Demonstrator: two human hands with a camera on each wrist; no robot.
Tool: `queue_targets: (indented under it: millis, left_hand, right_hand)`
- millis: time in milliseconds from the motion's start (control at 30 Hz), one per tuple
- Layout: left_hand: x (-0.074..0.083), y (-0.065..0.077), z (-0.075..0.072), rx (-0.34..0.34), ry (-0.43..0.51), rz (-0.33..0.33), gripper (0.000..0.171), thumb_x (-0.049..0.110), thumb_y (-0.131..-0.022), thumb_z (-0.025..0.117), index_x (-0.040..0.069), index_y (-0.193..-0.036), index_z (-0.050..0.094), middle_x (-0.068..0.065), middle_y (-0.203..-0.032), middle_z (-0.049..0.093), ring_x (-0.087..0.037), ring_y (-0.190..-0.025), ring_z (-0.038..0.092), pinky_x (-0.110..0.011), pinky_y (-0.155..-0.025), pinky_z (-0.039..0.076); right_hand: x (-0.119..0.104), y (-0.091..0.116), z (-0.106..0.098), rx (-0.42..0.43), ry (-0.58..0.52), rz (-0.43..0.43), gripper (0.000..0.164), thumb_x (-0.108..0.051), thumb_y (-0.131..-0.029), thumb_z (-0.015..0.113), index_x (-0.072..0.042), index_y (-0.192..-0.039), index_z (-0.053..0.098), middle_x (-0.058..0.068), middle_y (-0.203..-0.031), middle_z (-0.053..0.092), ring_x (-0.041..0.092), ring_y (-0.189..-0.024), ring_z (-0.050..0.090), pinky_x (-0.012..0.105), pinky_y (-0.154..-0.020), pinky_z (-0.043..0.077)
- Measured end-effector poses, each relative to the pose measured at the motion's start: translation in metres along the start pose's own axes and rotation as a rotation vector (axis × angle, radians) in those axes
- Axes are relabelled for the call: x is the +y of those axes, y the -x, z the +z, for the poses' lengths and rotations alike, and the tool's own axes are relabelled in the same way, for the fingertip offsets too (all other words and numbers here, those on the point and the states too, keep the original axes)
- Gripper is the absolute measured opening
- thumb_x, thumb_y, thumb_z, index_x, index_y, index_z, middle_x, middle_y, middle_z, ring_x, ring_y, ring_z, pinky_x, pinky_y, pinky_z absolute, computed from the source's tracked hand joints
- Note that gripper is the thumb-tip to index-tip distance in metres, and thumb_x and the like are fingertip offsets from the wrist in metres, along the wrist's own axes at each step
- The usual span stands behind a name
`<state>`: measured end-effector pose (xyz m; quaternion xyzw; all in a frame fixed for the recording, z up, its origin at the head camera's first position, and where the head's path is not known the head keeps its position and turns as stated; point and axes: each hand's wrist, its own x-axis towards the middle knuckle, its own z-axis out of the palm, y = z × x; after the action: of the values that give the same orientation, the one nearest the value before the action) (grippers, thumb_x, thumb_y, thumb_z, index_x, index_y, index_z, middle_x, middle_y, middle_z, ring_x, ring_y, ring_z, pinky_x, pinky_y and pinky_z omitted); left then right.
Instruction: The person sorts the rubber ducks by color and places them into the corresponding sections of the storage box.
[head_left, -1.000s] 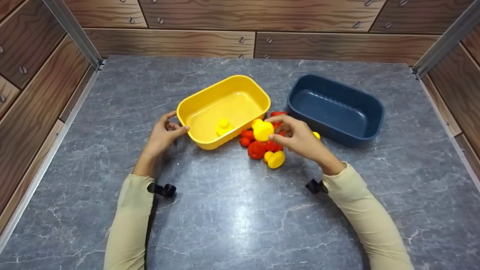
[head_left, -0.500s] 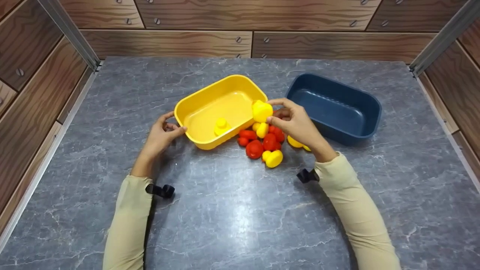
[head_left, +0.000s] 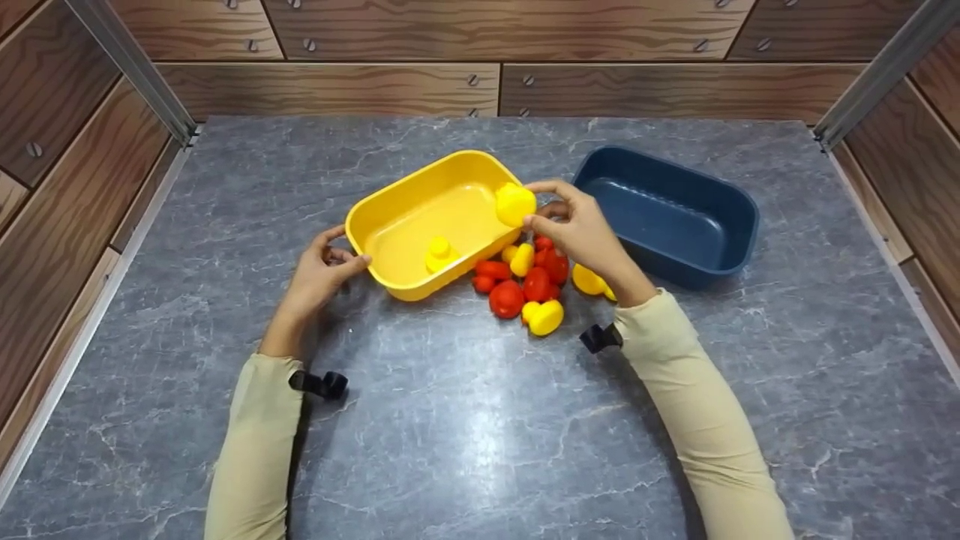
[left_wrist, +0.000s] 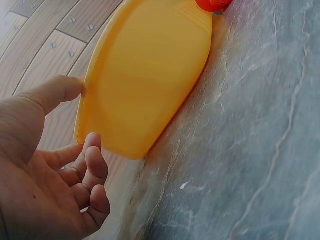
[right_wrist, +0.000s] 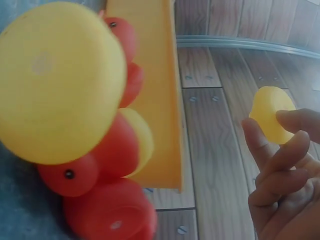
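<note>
My right hand (head_left: 577, 225) pinches a yellow rubber duck (head_left: 516, 205) between thumb and fingertips, over the right end of the yellow bin (head_left: 405, 286). The right wrist view shows this same duck (right_wrist: 272, 114) raised above the bin's rim. At the bin's left end, my left hand (head_left: 313, 274) holds the rim with thumb and index finger, its other fingers curled (left_wrist: 95, 170). Inside the bin sits another yellow duck (head_left: 440, 255). Against the bin's front right side lie several red ducks (head_left: 507, 299) and yellow ducks (head_left: 544, 318) in a loose heap.
A dark blue bin (head_left: 667, 214) stands at the right, angled, with nothing visible inside. More yellow ducks (head_left: 589, 280) lie beside it, partly behind my right wrist. Wood-patterned walls (head_left: 330, 90) bound the grey marbled table (head_left: 450, 420) at the back and sides.
The right hand has carried the yellow duck up and leftward, from above the heap to over the yellow bin's right end. My left hand stays at the bin's rim.
</note>
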<state>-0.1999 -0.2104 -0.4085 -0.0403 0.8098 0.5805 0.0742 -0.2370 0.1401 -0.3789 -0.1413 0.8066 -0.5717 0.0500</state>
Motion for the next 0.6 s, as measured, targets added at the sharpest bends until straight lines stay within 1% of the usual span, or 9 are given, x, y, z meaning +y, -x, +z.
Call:
queue_targets:
  millis: [133, 233, 333, 400, 500, 600]
  left_hand:
    - [-0.004, -0.002, 0.000, 0.004, -0.004, 0.009, 0.070, 0.016, -0.089, 0.067, 0.000, -0.147, 0.032, 0.001, -0.089, 0.052, -0.006, -0.068, 0.048, -0.019, -0.059, 0.042]
    - [-0.014, -0.010, -0.002, 0.007, 0.003, 0.017, 0.071, 0.017, -0.088, 0.069, 0.001, -0.147, 0.033, 0.001, -0.089, 0.052, -0.006, -0.067, 0.048, -0.019, -0.057, 0.040]
    - [-0.026, -0.018, -0.002, 0.013, 0.005, 0.022, 0.072, 0.019, -0.087, 0.070, 0.003, -0.147, 0.033, 0.002, -0.089, 0.053, -0.005, -0.068, 0.048, -0.018, -0.058, 0.040]
    - [-0.030, -0.021, -0.001, 0.021, 0.005, 0.028, 0.072, 0.019, -0.087, 0.070, 0.004, -0.147, 0.034, 0.003, -0.087, 0.053, -0.004, -0.069, 0.049, -0.017, -0.059, 0.041]
    - [-0.033, -0.023, 0.000, 0.036, 0.002, 0.040, 0.070, 0.020, -0.087, 0.071, 0.003, -0.145, 0.036, 0.005, -0.086, 0.053, -0.003, -0.071, 0.049, -0.017, -0.061, 0.041]
    - [-0.033, -0.023, 0.000, 0.044, 0.007, 0.045, 0.069, 0.019, -0.086, 0.071, 0.003, -0.144, 0.037, 0.004, -0.086, 0.053, -0.004, -0.070, 0.049, -0.017, -0.060, 0.041]
  right_hand:
    - [0.005, -0.005, 0.004, -0.004, 0.015, 0.043, 0.037, -0.016, -0.091, 0.065, -0.012, -0.128, 0.058, 0.017, -0.090, 0.066, 0.010, -0.045, 0.040, 0.019, -0.045, 0.038]
    - [0.007, -0.010, 0.008, -0.001, 0.036, 0.061, 0.037, -0.016, -0.092, 0.065, -0.013, -0.128, 0.058, 0.014, -0.089, 0.066, 0.012, -0.048, 0.045, 0.018, -0.046, 0.038]
    - [0.007, -0.013, 0.012, -0.002, 0.050, 0.076, 0.038, -0.016, -0.091, 0.065, -0.013, -0.129, 0.058, 0.016, -0.090, 0.067, 0.015, -0.052, 0.049, 0.018, -0.046, 0.039]
    - [0.006, -0.015, 0.014, -0.004, 0.060, 0.090, 0.039, -0.016, -0.091, 0.065, -0.014, -0.130, 0.057, 0.017, -0.092, 0.068, 0.017, -0.055, 0.051, 0.017, -0.047, 0.040]
    - [0.004, -0.018, 0.017, -0.010, 0.070, 0.096, 0.040, -0.016, -0.092, 0.065, -0.014, -0.130, 0.056, 0.020, -0.095, 0.068, 0.016, -0.056, 0.051, 0.017, -0.048, 0.041]
    - [0.003, -0.020, 0.020, -0.013, 0.070, 0.098, 0.039, -0.017, -0.092, 0.065, -0.014, -0.130, 0.056, 0.021, -0.095, 0.068, 0.013, -0.054, 0.050, 0.017, -0.049, 0.041]
